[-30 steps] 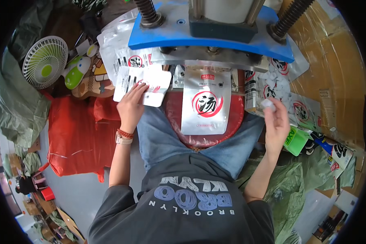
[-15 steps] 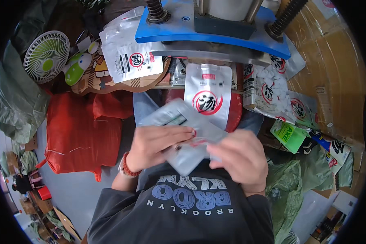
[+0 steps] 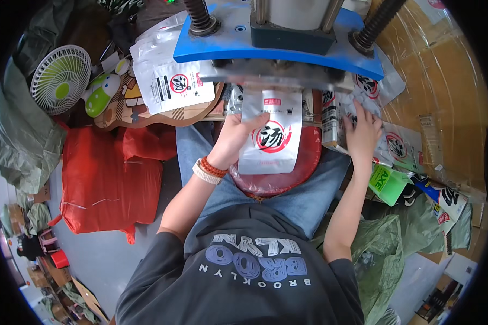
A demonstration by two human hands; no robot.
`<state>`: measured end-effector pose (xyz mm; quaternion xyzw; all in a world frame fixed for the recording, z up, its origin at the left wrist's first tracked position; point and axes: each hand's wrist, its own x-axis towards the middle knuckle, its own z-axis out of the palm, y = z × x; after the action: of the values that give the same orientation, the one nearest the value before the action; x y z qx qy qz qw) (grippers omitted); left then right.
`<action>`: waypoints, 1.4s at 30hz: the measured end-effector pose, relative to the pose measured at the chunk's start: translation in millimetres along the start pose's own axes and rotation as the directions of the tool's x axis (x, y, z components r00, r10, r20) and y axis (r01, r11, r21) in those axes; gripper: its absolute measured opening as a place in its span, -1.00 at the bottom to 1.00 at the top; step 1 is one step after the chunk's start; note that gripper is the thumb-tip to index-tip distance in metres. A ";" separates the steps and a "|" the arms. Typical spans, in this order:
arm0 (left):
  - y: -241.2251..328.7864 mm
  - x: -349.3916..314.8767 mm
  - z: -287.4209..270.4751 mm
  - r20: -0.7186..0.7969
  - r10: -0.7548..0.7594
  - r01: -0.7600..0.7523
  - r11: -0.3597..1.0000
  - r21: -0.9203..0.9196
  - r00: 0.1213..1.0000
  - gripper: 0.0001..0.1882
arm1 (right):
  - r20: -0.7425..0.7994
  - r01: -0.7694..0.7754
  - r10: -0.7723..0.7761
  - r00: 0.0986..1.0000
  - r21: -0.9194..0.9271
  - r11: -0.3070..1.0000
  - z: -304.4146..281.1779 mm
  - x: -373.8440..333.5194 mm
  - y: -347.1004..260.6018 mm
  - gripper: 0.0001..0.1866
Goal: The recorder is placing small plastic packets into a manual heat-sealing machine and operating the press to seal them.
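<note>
My left hand pinches the left edge of a silver-white flat pouch, its thumb on the printed front. The pouch bears a red ring with a black character, and its far end lies under the blurred metal bar of a press. To the right, my right hand rests with fingers spread on a pile of small white pieces and printed pouches. Its fingertips touch the pile; whether anything is under them is hidden. Below the held pouch, a round red cushion lies between my knees.
The press's blue plate overhangs the bench. More pouches lie on a patterned board at left, beside a white-green fan. A red sack stands at left. On the right are a green container and a large carton.
The pouch I handled with both hands above my lap is no longer visible. My left hand has moved forward onto the pouch at the press; my right has reached to the right-hand pile.
</note>
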<state>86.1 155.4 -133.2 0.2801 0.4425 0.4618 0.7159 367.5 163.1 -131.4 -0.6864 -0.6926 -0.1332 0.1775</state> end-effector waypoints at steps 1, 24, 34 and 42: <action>3.1 0.9 -5.0 -0.006 0.011 -0.010 0.994 0.105 1.000 -0.75 | 0.022 -0.036 0.036 0.999 -0.004 0.999 8.5 -0.6 8.0 -0.52; 9.4 -119.3 -61.4 0.234 0.841 -0.363 -0.049 0.931 0.488 -0.57 | -0.088 0.076 0.104 0.991 0.990 0.117 -95.2 -71.7 -76.1 -0.78; 32.1 -113.5 0.9 0.577 0.654 -0.558 -0.274 0.783 0.489 -0.69 | -0.237 0.519 -0.472 0.849 0.538 0.664 -118.3 -46.1 -64.7 -0.48; 31.4 -100.7 -6.6 0.619 0.539 -0.726 -0.019 0.688 0.572 -0.73 | -0.180 0.443 -0.526 0.831 0.787 0.430 -112.9 -28.0 -81.4 -0.55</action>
<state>48.9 76.9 -73.0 0.8290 0.3735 0.3794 0.1710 293.3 87.7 -36.8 -0.3071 -0.8497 0.1803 0.3889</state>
